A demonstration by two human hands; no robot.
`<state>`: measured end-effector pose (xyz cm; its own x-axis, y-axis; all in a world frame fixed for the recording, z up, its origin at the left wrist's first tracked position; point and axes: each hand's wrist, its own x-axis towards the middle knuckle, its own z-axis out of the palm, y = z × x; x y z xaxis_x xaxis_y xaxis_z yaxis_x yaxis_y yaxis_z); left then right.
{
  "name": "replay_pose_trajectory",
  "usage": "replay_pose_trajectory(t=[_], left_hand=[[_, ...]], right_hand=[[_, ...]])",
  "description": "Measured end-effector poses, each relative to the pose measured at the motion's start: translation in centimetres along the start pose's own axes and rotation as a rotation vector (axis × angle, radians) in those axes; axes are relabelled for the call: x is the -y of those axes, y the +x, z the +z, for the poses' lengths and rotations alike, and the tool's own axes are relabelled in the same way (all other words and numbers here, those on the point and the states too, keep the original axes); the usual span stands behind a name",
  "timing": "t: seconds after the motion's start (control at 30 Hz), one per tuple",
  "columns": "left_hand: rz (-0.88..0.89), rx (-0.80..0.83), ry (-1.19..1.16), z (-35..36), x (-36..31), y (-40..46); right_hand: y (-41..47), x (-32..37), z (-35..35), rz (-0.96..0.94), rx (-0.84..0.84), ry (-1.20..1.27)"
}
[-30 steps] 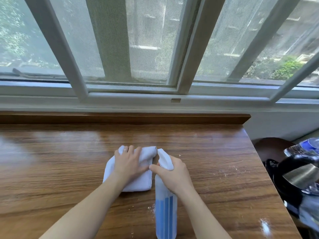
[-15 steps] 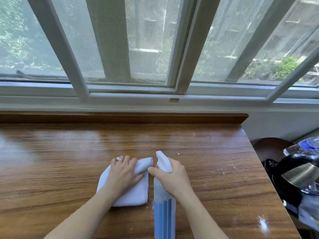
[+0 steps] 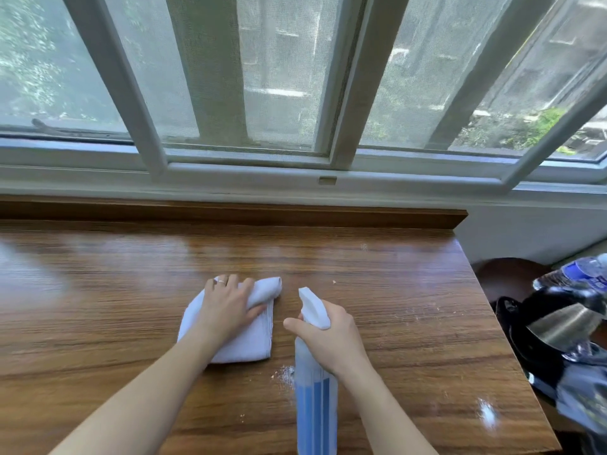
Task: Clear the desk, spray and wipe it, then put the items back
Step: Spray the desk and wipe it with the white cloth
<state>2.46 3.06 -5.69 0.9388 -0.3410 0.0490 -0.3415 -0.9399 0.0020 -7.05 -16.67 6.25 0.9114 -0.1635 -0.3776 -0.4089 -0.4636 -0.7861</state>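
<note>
Two steps look unfinished: the counter [image 3: 377,323] is already cleared, the left hand [image 3: 226,307] presses the cloth [image 3: 243,343] flat, the right hand [image 3: 331,339] grips the spray bottle [image 3: 315,402], and the removed items [image 3: 565,323] wait beside the right edge.

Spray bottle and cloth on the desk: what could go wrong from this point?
The spray bottle nozzle points toward the window, so mist may drift past the desk. The cloth, under the left hand, could smear the white crumbs near the bottle rather than lift them. The right hand grips only the bottle's neck, so it might slip.
</note>
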Motion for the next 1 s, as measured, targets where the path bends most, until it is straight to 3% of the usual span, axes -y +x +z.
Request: replay_pose_trajectory(t=[0.27,0.57,0.73,1.0], left_hand=[[0.033,-0.100,0.012,0.3,-0.2,-3.7],[0.024,-0.009,-0.005,-0.4,-0.3,-3.9],[-0.060,0.218,0.001,-0.6,-0.6,-3.8],[-0.046,0.225,-0.016,-0.6,-0.4,-3.9]], right_hand=[[-1.1,-0.5,0.4,-0.042,0.025,-0.047],[-4.0,-0.6,1.4,-0.011,-0.021,-0.014],[-6.3,-1.4,2.4,0.014,-0.065,-0.009],[-9.4,-4.2,4.1,0.036,-0.033,-0.015]])
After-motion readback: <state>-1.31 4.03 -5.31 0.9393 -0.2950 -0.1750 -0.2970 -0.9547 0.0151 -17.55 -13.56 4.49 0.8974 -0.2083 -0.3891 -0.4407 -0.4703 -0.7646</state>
